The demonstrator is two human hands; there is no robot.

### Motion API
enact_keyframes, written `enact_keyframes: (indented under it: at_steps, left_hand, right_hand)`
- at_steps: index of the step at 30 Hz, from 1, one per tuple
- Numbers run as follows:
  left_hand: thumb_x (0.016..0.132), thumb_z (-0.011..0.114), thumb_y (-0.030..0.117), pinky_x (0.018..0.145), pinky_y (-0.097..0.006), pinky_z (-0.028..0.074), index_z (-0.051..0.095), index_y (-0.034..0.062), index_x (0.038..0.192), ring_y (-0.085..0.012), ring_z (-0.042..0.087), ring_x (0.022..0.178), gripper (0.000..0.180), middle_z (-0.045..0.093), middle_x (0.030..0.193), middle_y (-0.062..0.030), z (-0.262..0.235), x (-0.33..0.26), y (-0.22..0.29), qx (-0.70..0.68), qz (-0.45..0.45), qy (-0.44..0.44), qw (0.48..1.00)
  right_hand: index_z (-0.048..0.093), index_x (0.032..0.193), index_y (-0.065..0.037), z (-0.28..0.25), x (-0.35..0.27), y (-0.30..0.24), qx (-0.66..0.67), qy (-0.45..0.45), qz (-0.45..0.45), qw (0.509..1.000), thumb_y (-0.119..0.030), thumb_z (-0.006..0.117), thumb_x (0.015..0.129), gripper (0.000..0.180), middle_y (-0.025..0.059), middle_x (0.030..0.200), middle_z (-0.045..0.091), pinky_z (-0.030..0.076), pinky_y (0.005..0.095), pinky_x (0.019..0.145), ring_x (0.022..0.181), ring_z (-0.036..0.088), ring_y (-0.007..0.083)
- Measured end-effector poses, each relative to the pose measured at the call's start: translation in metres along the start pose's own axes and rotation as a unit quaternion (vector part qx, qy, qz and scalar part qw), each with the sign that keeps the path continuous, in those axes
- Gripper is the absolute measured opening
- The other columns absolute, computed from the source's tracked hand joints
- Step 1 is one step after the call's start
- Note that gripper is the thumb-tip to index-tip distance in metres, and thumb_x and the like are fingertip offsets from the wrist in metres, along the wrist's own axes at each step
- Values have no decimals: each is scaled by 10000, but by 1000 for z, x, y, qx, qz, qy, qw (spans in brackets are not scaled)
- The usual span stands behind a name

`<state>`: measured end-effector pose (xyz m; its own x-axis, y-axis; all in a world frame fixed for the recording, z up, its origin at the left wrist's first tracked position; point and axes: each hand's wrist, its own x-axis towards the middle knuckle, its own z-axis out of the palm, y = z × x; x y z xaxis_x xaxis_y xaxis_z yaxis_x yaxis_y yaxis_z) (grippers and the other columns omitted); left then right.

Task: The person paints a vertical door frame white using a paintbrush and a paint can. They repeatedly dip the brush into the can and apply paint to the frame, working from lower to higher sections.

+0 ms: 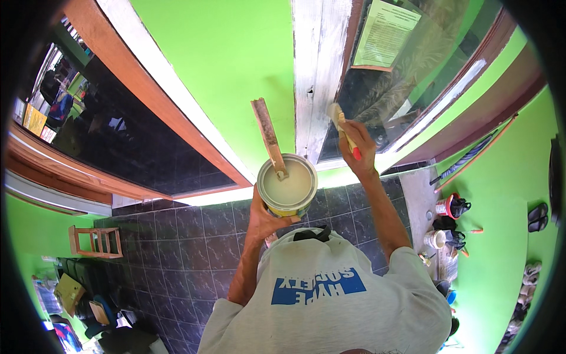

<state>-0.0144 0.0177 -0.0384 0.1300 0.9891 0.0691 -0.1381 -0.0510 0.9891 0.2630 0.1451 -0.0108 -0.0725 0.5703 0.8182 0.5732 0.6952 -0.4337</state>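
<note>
Head view: left hand [265,217] grips the open, probably heavy, sloshing paint can [288,184] from beneath; right hand [358,143] fingers clamp the light brush [343,127].

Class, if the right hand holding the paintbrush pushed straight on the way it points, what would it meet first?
Probably the white-painted wooden door frame: the right hand aims its paintbrush there, though depth is unclear.
</note>
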Motion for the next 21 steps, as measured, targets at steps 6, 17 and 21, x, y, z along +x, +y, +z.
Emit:
enact_keyframes:
  at_steps: [6,17,21]
  left_hand:
    - [510,1016,170,1126,-417,465,340,32,1529,-249,567,1311,1230,558,1414,-127,3,1,0,5,6,8,1000]
    - [489,1024,150,1130,-419,465,347,33,1521,-247,567,1310,1240,560,1408,-122,1,2,1,-7,-8,2,1000]
    - [490,1022,145,1131,-419,465,348,32,1520,-249,568,1309,1237,561,1406,-126,-1,2,-4,7,-2,0,1000]
  right_hand:
    - [716,1120,-21,-15,-9,-20,-5,15,-2,1000,57,724,848,283,172,1050,706,582,341,719,853,725,298]
    - [710,1142,-3,-21,47,-8,7,3,-21,1000,87,690,858,298,182,1075,714,578,347,762,900,725,304]
    - [713,1166,-11,-35,61,-25,11,48,-73,996,89,712,831,350,183,1097,708,586,338,738,887,730,288]
